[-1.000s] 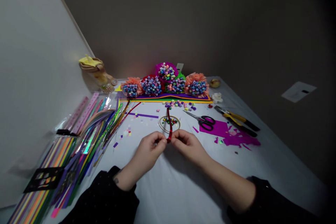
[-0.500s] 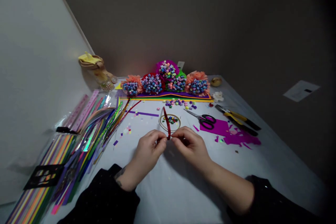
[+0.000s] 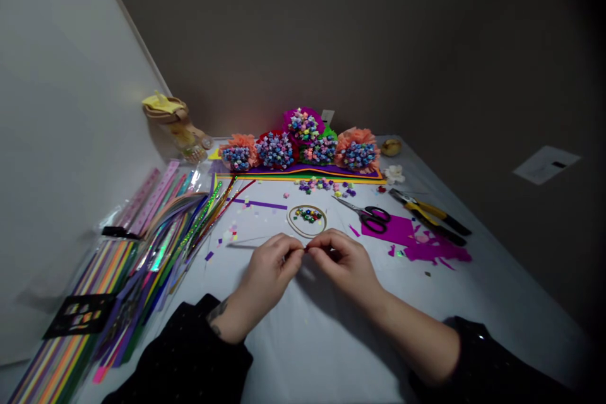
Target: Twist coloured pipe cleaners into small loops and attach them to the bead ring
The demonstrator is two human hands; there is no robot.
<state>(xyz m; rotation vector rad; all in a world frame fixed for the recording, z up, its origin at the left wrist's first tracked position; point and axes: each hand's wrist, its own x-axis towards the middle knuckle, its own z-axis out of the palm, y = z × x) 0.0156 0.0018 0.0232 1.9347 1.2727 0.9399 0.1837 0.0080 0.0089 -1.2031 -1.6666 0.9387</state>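
Over the white table (image 3: 322, 341), my left hand (image 3: 269, 265) and my right hand (image 3: 343, 262) meet fingertip to fingertip. Both are closed in a pinch on the end of a thin paper strip (image 3: 246, 243), of which a red bit shows between the fingers. The rest of the strip runs out to the left, low over the table, and looks pale from this side. Just beyond the hands lies a small ring-shaped dish (image 3: 291, 222) holding tiny coloured paper stars.
A fan of coloured and glittery paper strips (image 3: 142, 265) covers the table's left side. Scissors (image 3: 367, 214), yellow-handled pliers (image 3: 430, 214) and purple paper scraps (image 3: 416, 243) lie to the right. Star-filled paper bouquets (image 3: 303, 148) line the back, with a wooden figure (image 3: 175, 123) at back left.
The red strip stood upright between my fingers, pointing away from me; it has swung down to the left and now shows its pale side. Both hands stayed pinched together.
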